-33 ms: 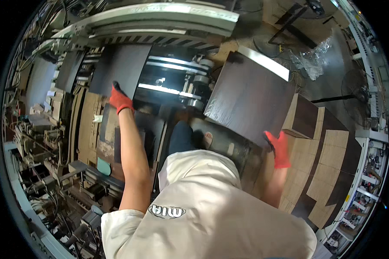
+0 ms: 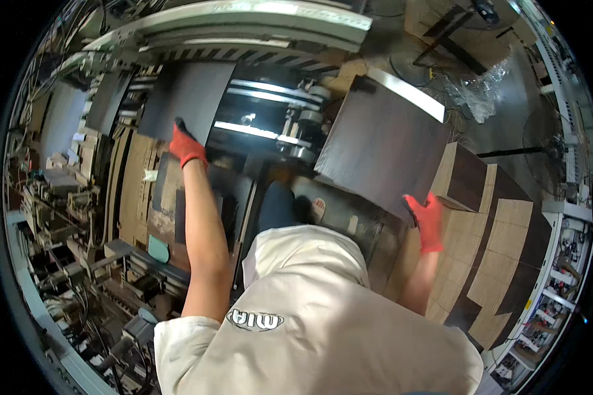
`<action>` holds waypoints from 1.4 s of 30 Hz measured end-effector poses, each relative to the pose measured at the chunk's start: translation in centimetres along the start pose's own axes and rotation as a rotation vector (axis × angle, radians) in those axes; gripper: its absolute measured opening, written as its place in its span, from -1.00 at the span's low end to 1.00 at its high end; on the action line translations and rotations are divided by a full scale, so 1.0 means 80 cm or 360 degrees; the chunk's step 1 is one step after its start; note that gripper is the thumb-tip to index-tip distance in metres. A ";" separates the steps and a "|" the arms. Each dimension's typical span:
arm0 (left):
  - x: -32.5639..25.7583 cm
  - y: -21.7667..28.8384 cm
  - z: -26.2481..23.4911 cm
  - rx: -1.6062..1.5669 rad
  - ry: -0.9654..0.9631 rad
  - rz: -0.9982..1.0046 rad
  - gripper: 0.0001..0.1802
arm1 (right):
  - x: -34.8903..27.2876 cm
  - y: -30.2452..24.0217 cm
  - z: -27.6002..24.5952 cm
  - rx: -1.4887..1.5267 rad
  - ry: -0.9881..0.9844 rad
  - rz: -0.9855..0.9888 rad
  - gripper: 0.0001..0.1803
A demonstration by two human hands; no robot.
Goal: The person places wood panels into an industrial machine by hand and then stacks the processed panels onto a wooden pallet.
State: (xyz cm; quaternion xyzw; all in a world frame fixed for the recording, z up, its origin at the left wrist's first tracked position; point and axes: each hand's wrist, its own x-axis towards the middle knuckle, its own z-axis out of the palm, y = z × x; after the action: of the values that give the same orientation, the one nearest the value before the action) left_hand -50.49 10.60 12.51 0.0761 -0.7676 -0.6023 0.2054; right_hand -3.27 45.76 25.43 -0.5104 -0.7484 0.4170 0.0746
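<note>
Left hand (image 2: pixel 188 146) is touching a dark panel (image 2: pixel 188 95), right hand (image 2: pixel 426 222) is touching another board's (image 2: pixel 385 145) corner; can't tell how open they are or if they're gripping.

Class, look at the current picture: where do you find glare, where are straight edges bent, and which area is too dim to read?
Head view: strong glare on the metal rails between the two dark panels; head view: the pale machine beam bows along the top; head view: the lower-left machinery is dim, its small parts hard to tell apart.
</note>
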 end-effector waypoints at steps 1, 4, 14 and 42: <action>-0.001 0.007 -0.009 -0.0072 0.0046 -0.0100 -0.57 | 0.000 -0.003 0.007 -0.0239 0.0007 0.0034 -0.53; -0.002 0.016 -0.022 -0.0754 0.0070 -0.0785 -0.64 | -0.001 -0.025 0.014 -0.0974 0.0281 -0.0262 -0.42; -0.184 -0.195 -0.178 -0.1107 -0.0054 -0.1780 -0.63 | -0.055 -0.120 0.129 -0.0486 -0.0808 -0.0332 -0.66; -0.331 -0.551 -0.211 -0.0961 0.1037 -0.1885 -0.43 | 0.001 -0.349 0.510 0.0414 -0.1026 -0.0305 -0.44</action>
State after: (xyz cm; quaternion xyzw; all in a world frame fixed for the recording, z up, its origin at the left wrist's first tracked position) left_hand -25.44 -6.44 -32.34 0.5925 -0.2993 -0.7441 0.0754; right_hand -44.83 19.79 18.83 -0.2663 -0.7185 0.6395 -0.0623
